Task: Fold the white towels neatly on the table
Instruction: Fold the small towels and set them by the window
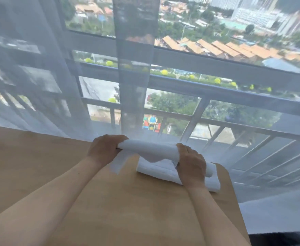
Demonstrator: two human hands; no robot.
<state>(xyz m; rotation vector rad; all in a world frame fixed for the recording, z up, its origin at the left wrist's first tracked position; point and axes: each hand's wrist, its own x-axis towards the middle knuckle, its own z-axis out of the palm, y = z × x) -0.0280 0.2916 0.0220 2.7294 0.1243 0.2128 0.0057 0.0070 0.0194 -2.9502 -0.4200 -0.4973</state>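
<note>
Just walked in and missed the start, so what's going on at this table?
A person is folding white towels at a wooden table by a curtained window. Both hands hold one towel up off the table: the left hand grips its left end, the right hand its right end, and part of it hangs loose between them. Below it, near the table's far right corner, an already folded towel lies flat.

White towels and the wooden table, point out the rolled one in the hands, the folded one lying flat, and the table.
Rolled white towel (151,148), head view, middle of the roll.
Folded white towel (165,173), head view, top face.
Light wooden table (39,157), head view, bare left surface.
</note>
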